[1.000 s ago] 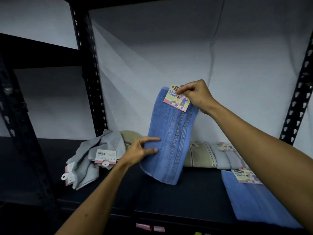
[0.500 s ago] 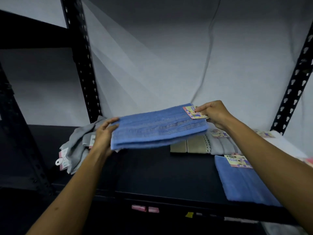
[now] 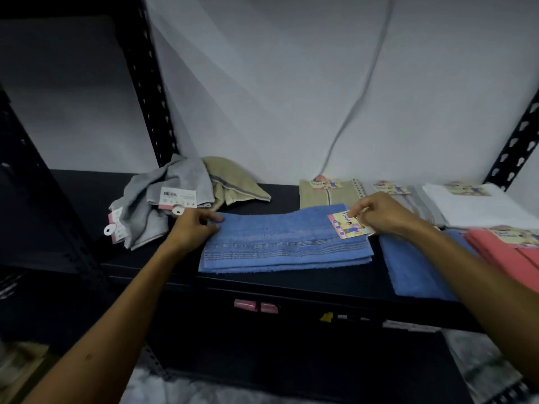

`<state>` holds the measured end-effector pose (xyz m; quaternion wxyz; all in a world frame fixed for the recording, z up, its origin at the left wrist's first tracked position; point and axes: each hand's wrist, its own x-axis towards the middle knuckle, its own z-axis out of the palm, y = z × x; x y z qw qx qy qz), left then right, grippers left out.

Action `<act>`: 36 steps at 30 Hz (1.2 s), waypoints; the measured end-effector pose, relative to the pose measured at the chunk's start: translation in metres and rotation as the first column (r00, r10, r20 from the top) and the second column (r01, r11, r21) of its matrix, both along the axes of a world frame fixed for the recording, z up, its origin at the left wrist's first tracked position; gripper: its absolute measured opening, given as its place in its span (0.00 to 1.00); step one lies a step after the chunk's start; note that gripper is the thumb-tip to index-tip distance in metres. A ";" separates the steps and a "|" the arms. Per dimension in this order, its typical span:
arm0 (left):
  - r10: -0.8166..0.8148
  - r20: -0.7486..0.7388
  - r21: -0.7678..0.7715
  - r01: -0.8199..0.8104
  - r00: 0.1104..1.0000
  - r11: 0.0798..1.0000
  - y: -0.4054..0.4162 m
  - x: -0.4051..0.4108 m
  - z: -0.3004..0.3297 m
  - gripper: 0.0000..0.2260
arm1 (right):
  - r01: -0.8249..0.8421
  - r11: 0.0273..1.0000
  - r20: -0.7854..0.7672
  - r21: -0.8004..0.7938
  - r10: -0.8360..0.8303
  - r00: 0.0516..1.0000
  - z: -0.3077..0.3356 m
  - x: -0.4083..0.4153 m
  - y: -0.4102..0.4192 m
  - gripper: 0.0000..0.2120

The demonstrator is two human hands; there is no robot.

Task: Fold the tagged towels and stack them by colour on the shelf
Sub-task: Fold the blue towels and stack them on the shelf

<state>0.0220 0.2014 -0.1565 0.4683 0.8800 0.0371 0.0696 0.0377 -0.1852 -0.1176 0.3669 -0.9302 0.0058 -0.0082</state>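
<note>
While the left hand (image 3: 192, 228) is gripping one end of the folded blue terry towel (image 3: 280, 243) lying on the dark shelf (image 3: 291, 282), the right hand (image 3: 382, 214) is pinching its paper tag (image 3: 347, 225), so folding is presumably finishing and stacking onto the flat blue towel (image 3: 414, 269) beside that pinch comes next.

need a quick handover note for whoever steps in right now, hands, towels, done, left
Left hand grips the left end of the blue towel; right hand pinches its tag.
The towel lies folded lengthwise on the shelf, beside the blue pile.
Done: folded beige, white, pink piles.
Left: finish folding this one, stack it on blue; then the crumpled grey and beige towels.
</note>
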 end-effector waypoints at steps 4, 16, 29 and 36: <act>0.005 0.124 0.207 -0.031 0.992 0.978 -0.003 -0.004 -0.005 0.06 | -0.062 0.994 0.034 -0.091 0.065 0.997 -0.001 -0.011 0.003 0.12; 0.000 0.184 0.251 -0.047 0.983 0.967 -0.021 0.005 -0.010 0.10 | -0.025 0.914 0.086 -0.404 0.066 0.994 -0.008 -0.034 -0.001 0.13; -0.563 0.199 0.679 0.301 0.802 0.669 -0.006 -0.047 -0.006 0.22 | -0.558 0.667 0.021 -0.493 0.650 0.759 -0.025 -0.075 0.011 0.24; -0.587 0.203 0.624 0.358 0.784 0.694 -0.001 -0.045 -0.003 0.18 | -0.576 0.654 0.155 -0.490 0.716 0.681 -0.026 -0.066 -0.001 0.10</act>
